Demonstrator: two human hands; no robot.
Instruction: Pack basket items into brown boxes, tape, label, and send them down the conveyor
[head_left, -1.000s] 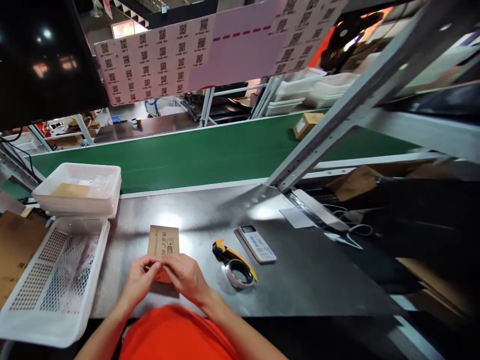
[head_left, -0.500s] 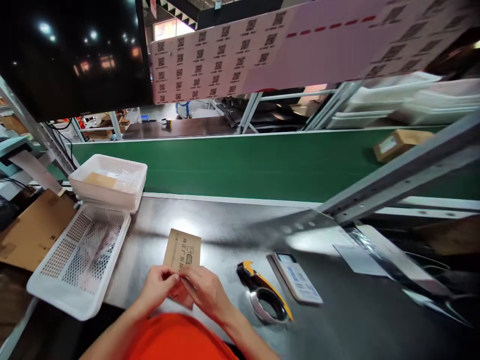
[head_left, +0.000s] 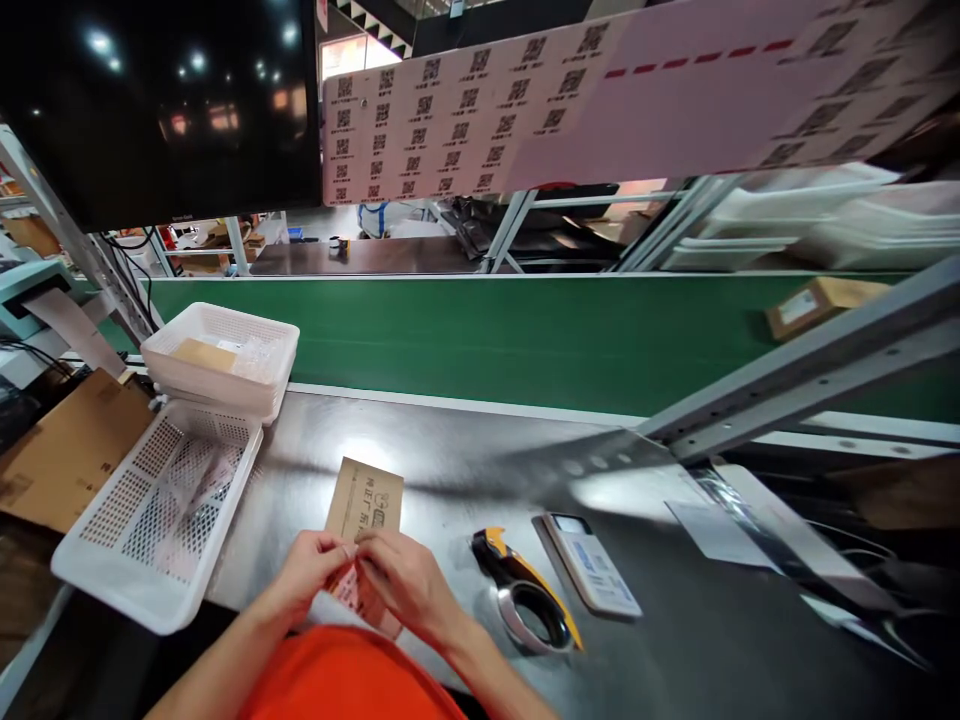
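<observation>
The left hand (head_left: 304, 570) and right hand (head_left: 409, 575) pinched a red packet (head_left: 346, 588), fingers (head_left: 377, 552) closed; just beyond them lay a brown card (head_left: 365, 497).

Big flat blk screen (head_left: 161, 115) up top L, long grn belt (head_left: 465, 340) behind shiny gray metal table (head_left: 457, 445) w/ bright spots.

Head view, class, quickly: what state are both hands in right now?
Left hand: closed, apparently pinching the red printed piece.
Right hand: closed, apparently pinching the same piece; its fingertips are partly hidden.
</observation>
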